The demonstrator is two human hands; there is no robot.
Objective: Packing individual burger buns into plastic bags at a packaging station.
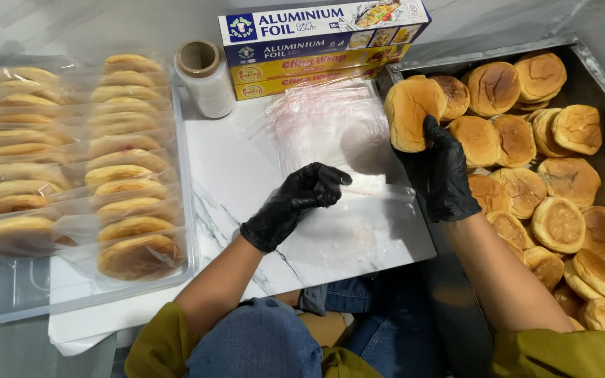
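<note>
The white marble board (232, 182) serves as the landmark. Nearest the person, at the board's middle, the left hand (295, 203) in a black glove curls its fingers (327, 183) shut on the edge of a clear plastic bag (358, 210). It seems to pinch the mouth so the bag stays put and opens. More clear bags (316, 119) lie stacked flat toward the board's far side, within easy reach.

Just off the board's right edge, the right hand (446, 175), also gloved, grips a bun (411, 112) by its side and holds it lifted above the bag. To the right of the board stands a metal tray (596, 70) heaped with loose buns (526, 175).

Left of the board, a clear tray (183, 175) holds bagged buns (131, 203) in overlapping rows, kept apart from the loose ones.

At the board's far edge stand a roll of clear film (208, 77) and stacked boxes of foil and wrap (316, 49).
</note>
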